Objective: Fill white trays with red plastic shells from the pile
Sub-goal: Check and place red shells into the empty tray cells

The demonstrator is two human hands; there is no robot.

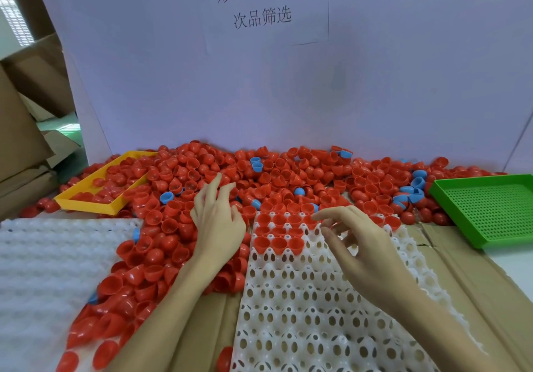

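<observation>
A: Left hand (217,221)?
B: Fingers spread, empty, over the pile of red shells (288,175); white tray (302,299) just right of it.
A: Right hand (357,242)?
B: Fingers loosely apart, holding nothing, above the tray; seated shells (278,231) just left of its fingertips.

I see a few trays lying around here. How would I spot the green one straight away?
Start at the big heap of red shells along the pale back wall, then follow it to its right end. There, resting on brown cardboard, sits the green tray. Unlike the yellow tray at the left, it holds no shells, and its floor is a grid of small holes.
</observation>
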